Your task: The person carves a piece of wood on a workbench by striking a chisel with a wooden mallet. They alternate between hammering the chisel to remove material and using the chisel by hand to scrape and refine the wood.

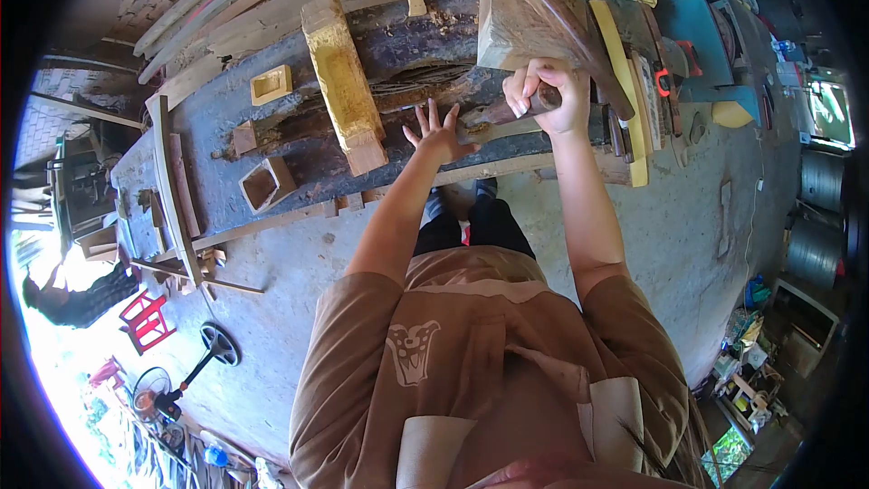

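My left hand (437, 138) lies on the near side of the dark workbench (335, 167), fingers spread and holding nothing. To its right, my right hand (563, 98) is closed around a brown, round-ended wooden handle (544, 100). That handle points left toward my left hand; its far end blends into the bench surface. Just beyond my right hand stands a large wooden block (523, 23), with a dark curved wooden piece (579, 32) slanting alongside. Left of my left hand, a long yellowish wood block (339, 72) with a hollowed face lies across the bench.
Small hollow wooden boxes (269, 183) and a yellow wood piece (271, 85) sit at the bench's left. A yellow strip (625, 81) and an orange-handled saw (663, 81) lie at right. A red stool (147, 321), a fan (154, 394) and another person (86, 299) are at lower left.
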A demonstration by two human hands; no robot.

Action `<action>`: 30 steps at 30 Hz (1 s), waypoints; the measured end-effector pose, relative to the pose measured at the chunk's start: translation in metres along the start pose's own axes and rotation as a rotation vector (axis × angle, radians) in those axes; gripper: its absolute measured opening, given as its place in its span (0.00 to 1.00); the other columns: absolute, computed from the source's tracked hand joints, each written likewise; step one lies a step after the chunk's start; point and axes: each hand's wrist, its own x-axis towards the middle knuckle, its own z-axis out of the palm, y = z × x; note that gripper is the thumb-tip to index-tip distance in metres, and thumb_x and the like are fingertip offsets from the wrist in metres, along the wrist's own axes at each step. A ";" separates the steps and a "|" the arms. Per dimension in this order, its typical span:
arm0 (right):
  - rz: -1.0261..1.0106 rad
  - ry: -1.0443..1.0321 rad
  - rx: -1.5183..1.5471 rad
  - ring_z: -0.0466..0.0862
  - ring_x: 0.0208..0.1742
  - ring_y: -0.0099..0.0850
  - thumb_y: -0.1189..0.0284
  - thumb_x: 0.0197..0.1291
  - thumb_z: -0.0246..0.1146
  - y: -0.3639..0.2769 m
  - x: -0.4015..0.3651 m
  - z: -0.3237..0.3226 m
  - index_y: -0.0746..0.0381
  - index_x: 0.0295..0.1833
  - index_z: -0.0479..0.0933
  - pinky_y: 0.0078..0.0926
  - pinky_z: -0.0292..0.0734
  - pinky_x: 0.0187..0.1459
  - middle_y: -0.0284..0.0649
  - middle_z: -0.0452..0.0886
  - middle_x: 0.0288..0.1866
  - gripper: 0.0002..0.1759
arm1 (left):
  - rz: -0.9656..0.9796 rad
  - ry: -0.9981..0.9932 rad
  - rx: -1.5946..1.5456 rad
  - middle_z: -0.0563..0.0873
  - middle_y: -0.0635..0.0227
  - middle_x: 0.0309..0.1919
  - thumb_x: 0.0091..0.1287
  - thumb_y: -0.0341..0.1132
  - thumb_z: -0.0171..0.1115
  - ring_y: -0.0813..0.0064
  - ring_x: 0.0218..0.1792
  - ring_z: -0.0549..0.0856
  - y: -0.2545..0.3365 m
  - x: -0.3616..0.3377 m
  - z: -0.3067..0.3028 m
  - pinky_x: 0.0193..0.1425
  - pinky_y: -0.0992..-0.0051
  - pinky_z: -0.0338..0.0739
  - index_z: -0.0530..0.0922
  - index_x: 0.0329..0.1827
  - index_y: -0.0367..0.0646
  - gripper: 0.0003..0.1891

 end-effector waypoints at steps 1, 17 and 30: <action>-0.001 -0.029 -0.007 0.68 0.17 0.34 0.66 0.51 0.48 0.000 -0.003 -0.001 0.67 0.18 0.67 0.27 0.64 0.23 0.47 0.68 0.14 0.16 | 0.004 0.001 0.000 0.29 0.61 0.70 0.44 0.67 0.61 0.55 0.69 0.27 0.000 0.001 0.000 0.62 0.38 0.30 0.41 0.70 0.66 0.53; -0.145 -0.086 -0.040 0.65 0.12 0.27 0.61 0.54 0.45 0.007 -0.035 -0.013 0.61 0.21 0.66 0.23 0.63 0.21 0.38 0.68 0.13 0.16 | 0.017 0.026 -0.029 0.28 0.60 0.69 0.43 0.65 0.63 0.54 0.68 0.26 -0.004 0.004 0.005 0.62 0.37 0.30 0.42 0.70 0.67 0.53; -0.083 -0.113 -0.031 0.65 0.13 0.29 0.59 0.55 0.46 0.007 -0.001 -0.005 0.63 0.22 0.65 0.24 0.62 0.21 0.42 0.67 0.13 0.19 | 0.014 0.010 -0.015 0.29 0.60 0.69 0.44 0.66 0.61 0.54 0.69 0.27 -0.002 0.001 0.001 0.63 0.38 0.31 0.42 0.70 0.66 0.52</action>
